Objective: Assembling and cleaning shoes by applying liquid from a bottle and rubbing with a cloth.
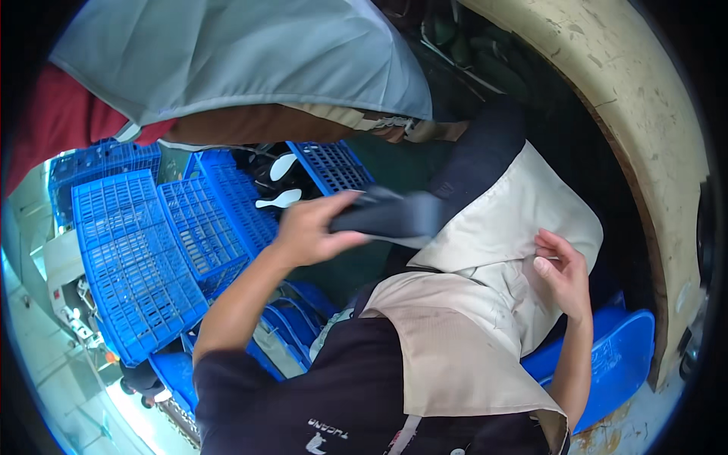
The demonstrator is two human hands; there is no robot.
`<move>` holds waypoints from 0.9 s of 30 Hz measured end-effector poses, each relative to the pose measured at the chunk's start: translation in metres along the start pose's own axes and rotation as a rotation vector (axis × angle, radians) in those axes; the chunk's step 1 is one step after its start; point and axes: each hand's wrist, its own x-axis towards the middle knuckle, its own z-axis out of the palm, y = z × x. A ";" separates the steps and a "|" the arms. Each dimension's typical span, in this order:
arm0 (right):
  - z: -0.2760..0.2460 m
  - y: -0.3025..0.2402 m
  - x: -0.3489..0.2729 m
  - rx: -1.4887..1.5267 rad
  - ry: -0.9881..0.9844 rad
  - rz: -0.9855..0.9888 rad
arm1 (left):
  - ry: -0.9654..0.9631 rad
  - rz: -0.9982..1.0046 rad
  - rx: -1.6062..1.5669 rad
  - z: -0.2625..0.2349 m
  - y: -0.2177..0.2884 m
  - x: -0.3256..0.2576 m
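Note:
My left hand (311, 231) is closed on the near end of a dark, elongated thing that looks like a black shoe (394, 216), smeared by motion. It is held above my lap, with its far end beside the beige apron (493, 212) over my thigh. My right hand (563, 273) lies on the apron at the right, fingers loosely bent and apart, with nothing in it. Left of the shoe, a blue crate (334, 167) holds black pieces with a white, spoon-shaped sole (284, 199) and another white sole (283, 167) showing.
Several blue plastic crates (140, 258) are stacked at my left. A person in a grey apron (243, 57) is close in front of me. A pale worn table edge (637, 91) curves along the right. Under me is a blue plastic seat (622, 364).

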 end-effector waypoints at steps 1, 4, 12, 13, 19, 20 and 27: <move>-0.002 -0.003 -0.001 -0.063 0.016 0.029 | 0.054 -0.270 0.067 -0.013 -0.014 -0.031; 0.002 -0.003 -0.006 -0.081 -0.011 -0.014 | 0.209 -0.737 0.679 0.006 -0.085 -0.107; -0.097 0.038 -0.034 -0.273 0.304 -0.223 | -0.048 -0.261 0.069 0.130 0.009 0.046; -0.126 0.053 -0.049 -0.216 0.388 -0.224 | -0.020 -0.136 0.044 0.137 0.031 0.065; -0.298 0.179 -0.240 -0.097 1.075 0.120 | -0.102 0.120 -0.177 0.186 0.153 0.173; -0.302 0.209 -0.270 -0.287 1.117 0.387 | -0.128 0.155 -0.176 0.190 0.167 0.191; -0.215 0.420 -0.366 -0.580 1.239 1.189 | -0.224 0.542 -0.103 0.204 0.286 0.237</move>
